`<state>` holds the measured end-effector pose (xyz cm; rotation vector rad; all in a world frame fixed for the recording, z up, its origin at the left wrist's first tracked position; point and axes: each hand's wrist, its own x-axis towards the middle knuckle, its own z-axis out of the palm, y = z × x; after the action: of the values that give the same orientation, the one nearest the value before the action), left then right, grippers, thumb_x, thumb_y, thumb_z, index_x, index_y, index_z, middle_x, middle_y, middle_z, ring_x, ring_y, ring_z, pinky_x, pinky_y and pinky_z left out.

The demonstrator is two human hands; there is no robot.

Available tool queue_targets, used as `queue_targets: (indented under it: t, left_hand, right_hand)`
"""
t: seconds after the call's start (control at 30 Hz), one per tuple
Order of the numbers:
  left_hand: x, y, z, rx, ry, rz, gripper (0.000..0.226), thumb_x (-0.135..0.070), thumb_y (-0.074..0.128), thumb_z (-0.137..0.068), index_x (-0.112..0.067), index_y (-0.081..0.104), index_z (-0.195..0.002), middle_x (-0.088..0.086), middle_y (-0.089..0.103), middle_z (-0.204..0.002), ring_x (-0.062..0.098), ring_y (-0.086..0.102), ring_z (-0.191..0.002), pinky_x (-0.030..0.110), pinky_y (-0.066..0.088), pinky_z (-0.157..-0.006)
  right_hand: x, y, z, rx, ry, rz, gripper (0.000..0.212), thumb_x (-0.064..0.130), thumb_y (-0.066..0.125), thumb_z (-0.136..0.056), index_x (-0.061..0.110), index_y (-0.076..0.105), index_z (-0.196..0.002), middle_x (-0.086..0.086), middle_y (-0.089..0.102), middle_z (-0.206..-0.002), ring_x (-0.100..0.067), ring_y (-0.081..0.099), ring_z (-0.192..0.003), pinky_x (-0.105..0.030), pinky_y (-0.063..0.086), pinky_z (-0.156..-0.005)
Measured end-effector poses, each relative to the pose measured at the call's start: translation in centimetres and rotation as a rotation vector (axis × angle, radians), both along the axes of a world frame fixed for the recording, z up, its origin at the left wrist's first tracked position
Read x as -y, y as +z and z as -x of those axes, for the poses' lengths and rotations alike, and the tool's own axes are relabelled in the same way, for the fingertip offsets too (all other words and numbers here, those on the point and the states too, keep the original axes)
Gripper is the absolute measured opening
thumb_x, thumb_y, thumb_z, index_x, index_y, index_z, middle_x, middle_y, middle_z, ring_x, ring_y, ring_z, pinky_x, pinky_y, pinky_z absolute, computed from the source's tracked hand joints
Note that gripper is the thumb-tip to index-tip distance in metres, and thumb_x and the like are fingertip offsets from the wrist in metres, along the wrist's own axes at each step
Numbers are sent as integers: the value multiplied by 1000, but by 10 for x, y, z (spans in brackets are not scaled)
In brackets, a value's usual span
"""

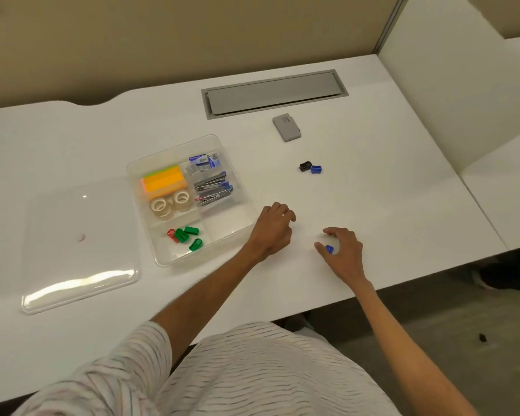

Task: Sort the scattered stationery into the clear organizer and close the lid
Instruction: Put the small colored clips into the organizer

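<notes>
The grip of the right hand pinches a blue sharpener on the tabletop, likely to carry it to the clear box nearby. The left hand rests curled; I cannot tell its grip.

The person wears a white short-sleeved top with thin wavy stripes, sleeve loose, forearms bare

No text can be read; the print on the blue boxes is too blurred.
</notes>
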<state>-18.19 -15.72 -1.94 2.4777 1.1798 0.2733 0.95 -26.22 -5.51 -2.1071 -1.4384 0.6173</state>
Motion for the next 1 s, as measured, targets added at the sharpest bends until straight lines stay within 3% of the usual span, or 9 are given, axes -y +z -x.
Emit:
queue_targets:
  t: [0.13,0.33,0.67,0.8,1.0]
  left_hand:
    - [-4,-5,-10,-28,17,60,31,-9,48,-89,-13,59,-118,5,58,-123,23,48,-117,34,36,-99]
    - [-13,-7,-30,-46,38,91,34,-10,47,-90,-14,57,-122,5,56,-126,22,46,-121,34,36,-98]
    - [-64,-1,-88,-30,150,59,38,-15,48,-94,-14,48,-132,5,51,-133,23,46,-123,36,40,-97]
    - [-88,-4,-113,-79,186,27,44,-19,50,-95,-12,42,-138,7,45,-141,26,44,-123,37,42,-93]
    - [-116,-13,-138,-143,242,46,50,-24,53,-96,-16,37,-143,9,44,-130,27,41,-120,38,42,-90]
  right_hand:
    - [8,0,-16,-1,91,52,51,49,76,-75,27,59,-117,12,59,-119,-7,51,-110,-27,36,-97]
    - [4,-1,-34,-61,116,54,29,40,76,-79,25,63,-100,12,64,-97,-8,59,-82,-39,53,-86]
    - [-38,8,-74,-186,39,-17,31,40,75,-80,22,63,-103,11,65,-101,-11,62,-92,-41,53,-92]
    - [-60,12,-96,-165,58,-39,30,39,77,-79,23,64,-101,13,67,-99,-6,60,-87,-35,53,-86]
    - [-96,10,-119,-166,108,-5,28,44,76,-78,29,63,-98,19,65,-98,-6,59,-85,-22,50,-78]
